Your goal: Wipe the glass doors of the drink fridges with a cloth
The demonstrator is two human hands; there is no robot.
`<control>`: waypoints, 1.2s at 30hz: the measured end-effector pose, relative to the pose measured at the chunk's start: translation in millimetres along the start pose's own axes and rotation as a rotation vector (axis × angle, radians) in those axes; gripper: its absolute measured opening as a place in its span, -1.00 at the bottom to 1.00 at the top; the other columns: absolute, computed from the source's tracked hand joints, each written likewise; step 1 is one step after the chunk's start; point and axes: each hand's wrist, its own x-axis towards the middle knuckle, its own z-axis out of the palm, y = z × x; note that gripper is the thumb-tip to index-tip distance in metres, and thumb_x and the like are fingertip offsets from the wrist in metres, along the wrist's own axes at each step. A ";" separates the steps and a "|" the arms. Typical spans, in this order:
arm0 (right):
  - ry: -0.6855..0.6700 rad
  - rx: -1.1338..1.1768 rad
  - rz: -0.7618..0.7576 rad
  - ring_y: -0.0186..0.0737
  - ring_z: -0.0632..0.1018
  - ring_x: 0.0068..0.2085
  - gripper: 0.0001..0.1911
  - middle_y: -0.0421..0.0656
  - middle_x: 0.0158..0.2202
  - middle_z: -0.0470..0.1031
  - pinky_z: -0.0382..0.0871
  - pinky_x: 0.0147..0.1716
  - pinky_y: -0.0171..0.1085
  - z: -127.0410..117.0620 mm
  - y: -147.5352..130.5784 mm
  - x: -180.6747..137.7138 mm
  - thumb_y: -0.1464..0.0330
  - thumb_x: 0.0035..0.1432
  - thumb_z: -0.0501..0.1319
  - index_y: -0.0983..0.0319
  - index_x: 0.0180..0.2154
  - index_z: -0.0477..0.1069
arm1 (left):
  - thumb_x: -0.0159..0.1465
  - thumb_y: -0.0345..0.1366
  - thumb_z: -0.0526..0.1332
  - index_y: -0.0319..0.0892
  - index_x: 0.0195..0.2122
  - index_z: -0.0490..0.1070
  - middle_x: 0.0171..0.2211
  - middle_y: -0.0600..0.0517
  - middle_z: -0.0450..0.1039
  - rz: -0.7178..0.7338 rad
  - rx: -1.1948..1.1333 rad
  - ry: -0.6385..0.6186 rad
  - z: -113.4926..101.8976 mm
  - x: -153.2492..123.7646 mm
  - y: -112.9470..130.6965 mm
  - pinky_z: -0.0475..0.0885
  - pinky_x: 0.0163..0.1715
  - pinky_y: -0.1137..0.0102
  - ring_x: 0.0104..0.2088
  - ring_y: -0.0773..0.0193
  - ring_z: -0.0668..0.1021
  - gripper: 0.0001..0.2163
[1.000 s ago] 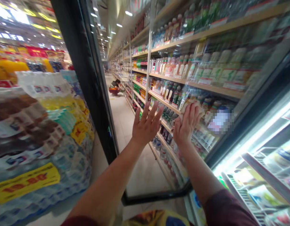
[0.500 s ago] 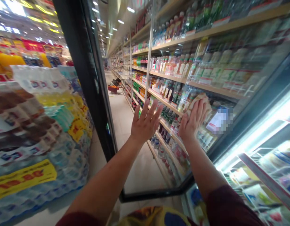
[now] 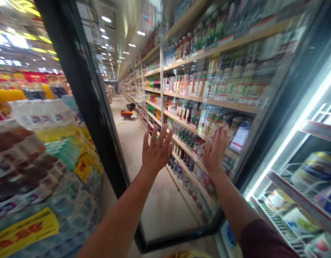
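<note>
The open glass door (image 3: 178, 237) of a lit refrigerated cabinet stands in front of me, framed in black. My left hand (image 3: 157, 152) is up at the glass with its fingers spread and nothing in it; whether the palm touches the pane is hard to tell. To the right, my right hand (image 3: 214, 154) lies over a pale, crumpled cloth (image 3: 212, 132), pressing it to the glass. The hand covers most of the cloth. A white label (image 3: 239, 139), partly blurred, is on the pane just right of that hand.
Shelves of bottled drinks (image 3: 181, 114) appear in the glass. Stacked drink packs (image 3: 23, 150) with a yellow price sign (image 3: 25, 229) stand left of the door. At right are cabinet racks (image 3: 302, 193) holding packaged goods. An orange object (image 3: 127, 114) sits farther down the aisle floor.
My right hand and the cloth have moved down a little on the glass. My left hand is slightly lower and farther left. The view has shifted a bit.
</note>
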 end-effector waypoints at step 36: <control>-0.046 -0.007 -0.121 -0.05 0.01 0.47 -0.33 0.00 0.43 0.11 -0.12 0.43 0.07 -2.3 -13.9 13.8 0.31 0.43 -0.08 0.25 0.47 -0.21 | 0.40 -0.25 0.16 -0.09 0.46 -0.09 0.38 -0.08 0.11 0.037 -0.001 0.021 -3.7 -1.8 -0.2 -0.20 0.45 0.09 0.46 0.07 -0.05 -0.34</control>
